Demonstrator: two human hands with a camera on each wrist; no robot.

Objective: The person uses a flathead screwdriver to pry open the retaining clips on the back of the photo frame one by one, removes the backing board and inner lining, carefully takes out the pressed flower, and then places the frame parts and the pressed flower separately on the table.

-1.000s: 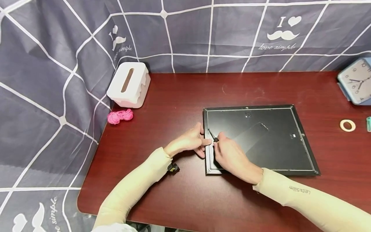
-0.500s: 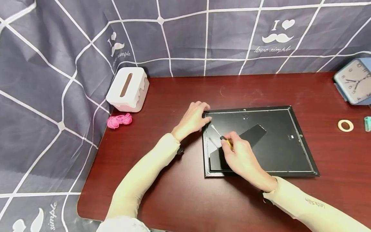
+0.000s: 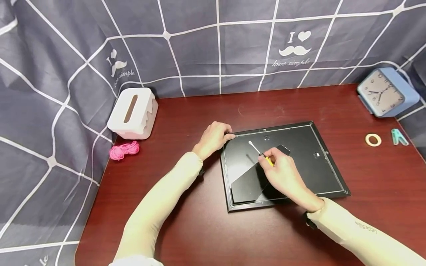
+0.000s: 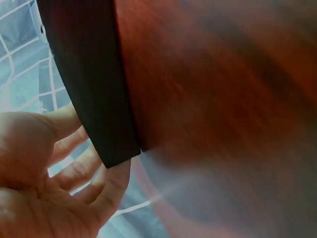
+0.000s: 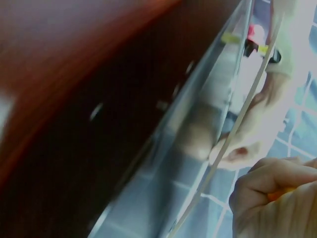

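"What's on the red-brown bench (image 3: 196, 229)?"
"A picture frame (image 3: 309, 166), back upward."
"And the fingers?"
"The right hand (image 3: 283, 173) grips a screwdriver (image 3: 261, 154) above it; the left hand's (image 3: 213, 137) hold its far left corner."

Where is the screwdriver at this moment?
In the head view, the screwdriver is held in the right grip, over the frame and to the right of the left grip.

Your dark red table (image 3: 216, 232) beneath draped walls
Grey-blue cloth (image 3: 244, 44) with white grid lines (image 3: 219, 44) and printed moustaches (image 3: 287, 51) hangs ahead and to your left; pale sheen (image 3: 203, 221) brightens the table nearest you.
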